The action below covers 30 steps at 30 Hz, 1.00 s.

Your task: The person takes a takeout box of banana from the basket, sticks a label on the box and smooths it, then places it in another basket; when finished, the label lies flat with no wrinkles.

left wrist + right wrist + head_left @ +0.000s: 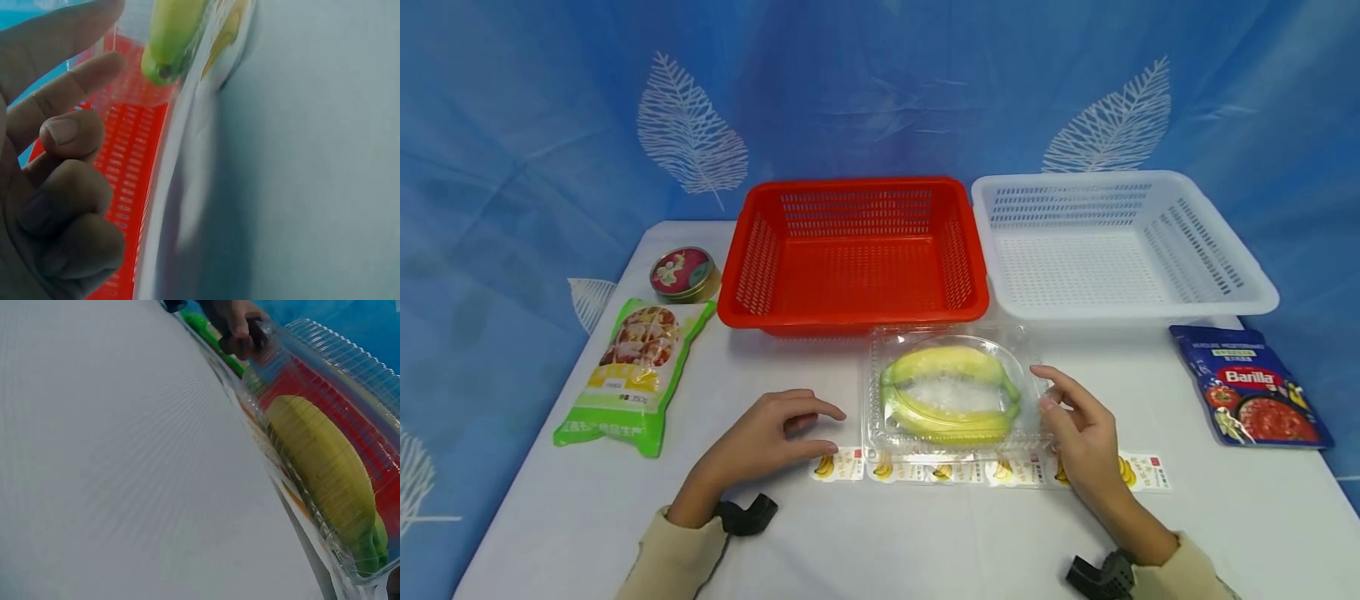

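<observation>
Clear box (872, 392) of bananas (951, 425) between both hands (1082, 437), near red basket (853, 321).

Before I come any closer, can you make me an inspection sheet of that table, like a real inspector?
Surface: white table, covered in white.
Job's things: clear plastic box with bananas inside; strip of banana stickers along its near side.
Clutter: tin and green-edged bag at left; blue pouch at right; red basket and white basket behind the box.
Left hand: apart from the box, thumb by the strip's left end.
Right hand: at the box's right edge; can't tell if it grips.
Cables: nothing seen.
Surroundings: blue backdrop with white leaf patterns.
</observation>
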Each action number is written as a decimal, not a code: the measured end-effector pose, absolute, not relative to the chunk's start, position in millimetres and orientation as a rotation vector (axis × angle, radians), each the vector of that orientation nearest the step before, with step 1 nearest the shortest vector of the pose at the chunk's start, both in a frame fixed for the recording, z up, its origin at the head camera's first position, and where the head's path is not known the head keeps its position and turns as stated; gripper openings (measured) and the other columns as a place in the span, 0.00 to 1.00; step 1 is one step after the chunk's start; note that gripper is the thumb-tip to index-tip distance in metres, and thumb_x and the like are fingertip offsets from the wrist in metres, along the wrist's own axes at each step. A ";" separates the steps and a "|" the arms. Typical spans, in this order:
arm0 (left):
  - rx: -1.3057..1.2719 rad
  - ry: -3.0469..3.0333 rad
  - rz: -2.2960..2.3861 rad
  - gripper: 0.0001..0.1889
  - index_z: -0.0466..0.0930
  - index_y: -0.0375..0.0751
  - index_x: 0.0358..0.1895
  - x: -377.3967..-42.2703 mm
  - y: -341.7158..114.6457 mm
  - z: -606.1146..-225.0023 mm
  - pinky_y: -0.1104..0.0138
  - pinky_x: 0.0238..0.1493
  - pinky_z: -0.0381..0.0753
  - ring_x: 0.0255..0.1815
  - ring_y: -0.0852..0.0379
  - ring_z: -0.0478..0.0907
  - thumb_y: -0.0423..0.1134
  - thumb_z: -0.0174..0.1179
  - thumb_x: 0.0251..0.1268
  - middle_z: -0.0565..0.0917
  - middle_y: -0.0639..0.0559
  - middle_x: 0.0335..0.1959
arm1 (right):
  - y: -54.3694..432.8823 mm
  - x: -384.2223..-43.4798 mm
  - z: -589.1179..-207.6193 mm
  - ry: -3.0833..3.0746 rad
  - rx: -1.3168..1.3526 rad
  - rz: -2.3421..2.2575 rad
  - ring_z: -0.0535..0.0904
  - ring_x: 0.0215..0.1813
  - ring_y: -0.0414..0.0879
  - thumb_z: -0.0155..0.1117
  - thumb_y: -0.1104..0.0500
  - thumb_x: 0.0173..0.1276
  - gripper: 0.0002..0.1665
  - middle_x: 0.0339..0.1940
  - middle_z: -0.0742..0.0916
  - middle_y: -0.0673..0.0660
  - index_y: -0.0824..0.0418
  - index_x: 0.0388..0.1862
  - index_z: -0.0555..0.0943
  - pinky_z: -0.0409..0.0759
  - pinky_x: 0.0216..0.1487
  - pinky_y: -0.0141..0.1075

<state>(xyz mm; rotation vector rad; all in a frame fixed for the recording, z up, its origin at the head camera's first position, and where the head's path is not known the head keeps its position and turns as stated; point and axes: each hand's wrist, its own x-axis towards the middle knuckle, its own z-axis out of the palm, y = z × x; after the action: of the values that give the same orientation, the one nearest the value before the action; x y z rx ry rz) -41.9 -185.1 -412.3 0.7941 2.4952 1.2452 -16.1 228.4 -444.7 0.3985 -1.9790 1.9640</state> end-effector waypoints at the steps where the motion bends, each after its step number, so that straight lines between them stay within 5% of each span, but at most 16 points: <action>1: 0.788 2.482 1.232 0.19 0.87 0.58 0.53 -41.5 -184.3 -412.6 0.67 0.34 0.72 0.33 0.58 0.72 0.55 0.74 0.59 0.76 0.53 0.30 | 228.2 -16.3 -445.5 -1.976 0.400 1.963 0.53 0.10 0.39 0.49 0.81 0.71 0.23 0.35 0.77 0.54 0.78 0.63 0.75 0.53 0.06 0.33; 9: 0.825 2.519 0.975 0.21 0.87 0.62 0.52 -42.2 -178.5 -414.9 0.69 0.34 0.71 0.32 0.62 0.71 0.55 0.77 0.55 0.77 0.63 0.31 | 225.1 -16.6 -443.9 -1.978 0.372 1.876 0.53 0.10 0.37 0.51 0.81 0.70 0.22 0.34 0.79 0.54 0.78 0.61 0.77 0.53 0.07 0.32; 15: 0.806 2.526 0.904 0.20 0.87 0.62 0.50 -38.0 -175.8 -415.8 0.68 0.47 0.79 0.39 0.67 0.75 0.55 0.78 0.53 0.82 0.72 0.41 | 222.8 -17.2 -445.9 -1.969 0.372 1.880 0.54 0.11 0.37 0.51 0.81 0.69 0.22 0.34 0.79 0.53 0.78 0.61 0.77 0.53 0.08 0.32; 23: 0.807 2.543 0.840 0.20 0.86 0.60 0.50 -34.5 -173.1 -415.8 0.65 0.52 0.81 0.41 0.69 0.76 0.55 0.78 0.54 0.83 0.72 0.44 | 221.3 -16.8 -447.3 -2.002 0.360 1.814 0.54 0.11 0.34 0.51 0.81 0.69 0.22 0.34 0.79 0.52 0.78 0.60 0.78 0.52 0.08 0.31; 30: 0.846 2.559 0.838 0.18 0.86 0.59 0.48 -34.6 -169.6 -416.8 0.68 0.47 0.80 0.39 0.68 0.75 0.53 0.78 0.54 0.82 0.72 0.41 | 222.7 -16.9 -447.4 -2.037 0.340 1.779 0.54 0.11 0.34 0.51 0.80 0.69 0.22 0.34 0.79 0.52 0.77 0.61 0.78 0.53 0.08 0.31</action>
<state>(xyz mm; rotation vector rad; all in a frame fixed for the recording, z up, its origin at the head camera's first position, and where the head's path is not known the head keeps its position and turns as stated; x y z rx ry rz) -34.6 -169.6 -416.8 0.8459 2.5592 0.8383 -16.9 222.7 -447.4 0.3404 -2.0372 1.7792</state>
